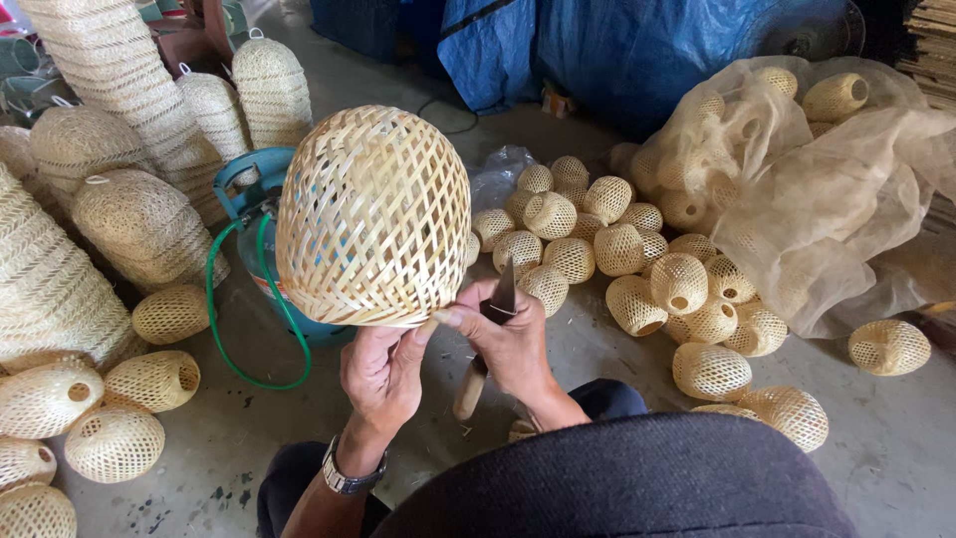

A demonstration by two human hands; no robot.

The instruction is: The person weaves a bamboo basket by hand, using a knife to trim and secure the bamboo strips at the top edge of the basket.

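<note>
A large woven bamboo dome basket (373,214) is held up in front of me, open rim facing down. My left hand (381,374) grips its lower rim from beneath; a watch sits on that wrist. My right hand (511,344) holds a knife (501,296) with a dark blade pointing up at the rim and a pale wooden handle (468,392) pointing down. The thumb of that hand touches the basket's edge.
A heap of small woven bamboo balls (622,254) lies on the concrete floor to the right, more inside a translucent sack (827,189). Stacked woven baskets (119,90) stand at left, small ones (115,443) below. A blue gas cylinder (254,199) with green hose (214,329) stands behind the basket.
</note>
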